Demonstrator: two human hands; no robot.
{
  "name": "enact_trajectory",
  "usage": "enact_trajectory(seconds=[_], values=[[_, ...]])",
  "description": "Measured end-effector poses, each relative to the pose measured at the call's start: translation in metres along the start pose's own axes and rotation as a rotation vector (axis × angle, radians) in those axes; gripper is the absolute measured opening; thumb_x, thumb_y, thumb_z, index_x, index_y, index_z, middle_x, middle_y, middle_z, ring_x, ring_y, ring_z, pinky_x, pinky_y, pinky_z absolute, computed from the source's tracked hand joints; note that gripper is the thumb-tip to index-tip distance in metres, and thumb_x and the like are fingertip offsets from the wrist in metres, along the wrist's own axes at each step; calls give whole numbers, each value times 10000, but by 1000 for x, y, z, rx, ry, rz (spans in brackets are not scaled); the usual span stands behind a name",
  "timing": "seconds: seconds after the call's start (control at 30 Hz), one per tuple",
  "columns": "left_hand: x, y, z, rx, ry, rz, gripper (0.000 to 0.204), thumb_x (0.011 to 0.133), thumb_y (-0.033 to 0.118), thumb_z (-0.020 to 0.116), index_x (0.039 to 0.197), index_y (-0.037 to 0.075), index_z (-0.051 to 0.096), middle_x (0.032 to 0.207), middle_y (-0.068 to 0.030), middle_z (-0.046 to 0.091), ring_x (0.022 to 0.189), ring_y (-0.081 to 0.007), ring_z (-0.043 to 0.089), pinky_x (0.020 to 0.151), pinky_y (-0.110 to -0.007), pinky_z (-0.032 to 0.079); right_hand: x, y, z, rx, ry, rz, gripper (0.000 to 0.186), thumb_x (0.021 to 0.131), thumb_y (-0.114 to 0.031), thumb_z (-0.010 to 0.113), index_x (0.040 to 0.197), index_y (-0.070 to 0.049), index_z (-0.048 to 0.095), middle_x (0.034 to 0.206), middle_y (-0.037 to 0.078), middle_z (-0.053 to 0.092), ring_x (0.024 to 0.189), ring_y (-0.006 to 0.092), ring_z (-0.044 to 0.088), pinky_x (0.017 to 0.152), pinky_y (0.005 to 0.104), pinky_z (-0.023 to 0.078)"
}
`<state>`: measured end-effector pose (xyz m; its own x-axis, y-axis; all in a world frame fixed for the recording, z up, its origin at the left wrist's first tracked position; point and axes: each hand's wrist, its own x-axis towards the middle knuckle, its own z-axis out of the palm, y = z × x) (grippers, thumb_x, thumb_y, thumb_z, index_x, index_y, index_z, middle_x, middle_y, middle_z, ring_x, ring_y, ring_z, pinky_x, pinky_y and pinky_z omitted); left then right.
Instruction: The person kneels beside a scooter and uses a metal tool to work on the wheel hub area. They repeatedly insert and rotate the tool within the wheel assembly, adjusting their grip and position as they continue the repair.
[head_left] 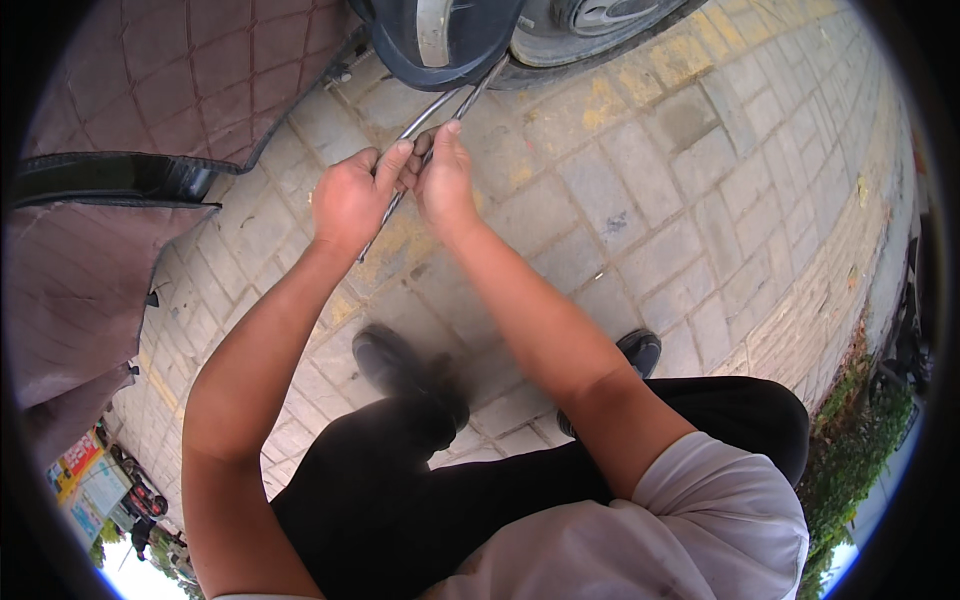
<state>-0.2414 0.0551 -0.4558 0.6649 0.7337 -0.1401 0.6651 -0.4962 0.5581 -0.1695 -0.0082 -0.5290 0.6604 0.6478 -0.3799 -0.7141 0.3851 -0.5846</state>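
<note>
In front of me two thin metal rods slant up and away. One rod (424, 117) looks smooth and grey. The other, a spiral-grooved rod (482, 86) like a long drill bit, is darker. My left hand (358, 200) pinches the rods, its thumb pointing away from me. Close beside it, my right hand (446, 190) is closed on them too, thumb laid along the grooved rod. A grooved lower end comes out below my fingers. The far ends reach a dark rounded cover (400, 50) and the wheel; whether they touch cannot be told.
At the upper right stands a wheel with a dark tyre (560, 70). Brown quilted covers (200, 70) hang at the left. Paving bricks (630, 180) lie under my shoes (385, 360). Green plants (850, 460) grow at the right edge. Colourful panels (95, 490) stand at the lower left.
</note>
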Motion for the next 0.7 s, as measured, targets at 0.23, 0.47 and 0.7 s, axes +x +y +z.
enact_trajectory(seconds=[0.23, 0.47, 0.7], values=[[61, -22, -21, 468, 61, 253, 614, 844, 645, 518, 689, 65, 649, 645, -175, 627, 628, -368, 621, 561, -457, 495, -9, -11, -6, 106, -20, 118, 494, 998, -520, 327, 788, -80, 406, 598, 36, 396, 472, 148, 371, 476, 307, 370], [100, -37, -27, 223, 21, 441, 600, 847, 584, 575, 756, -7, 621, 674, -238, 603, 640, -410, 594, 588, -444, 499, -28, -13, -23, -117, 116, 110, 437, 1006, -494, 336, 807, -111, 401, 643, 10, 361, 507, 122, 312, 497, 288, 322], [114, -45, -25, 196, 7, 545, 603, 858, 546, 593, 704, -37, 581, 622, -260, 532, 579, -421, 513, 577, -427, 486, -38, -20, -31, -288, 202, -75, 367, 1010, -447, 373, 857, -117, 427, 659, -2, 381, 506, 92, 314, 457, 251, 290]])
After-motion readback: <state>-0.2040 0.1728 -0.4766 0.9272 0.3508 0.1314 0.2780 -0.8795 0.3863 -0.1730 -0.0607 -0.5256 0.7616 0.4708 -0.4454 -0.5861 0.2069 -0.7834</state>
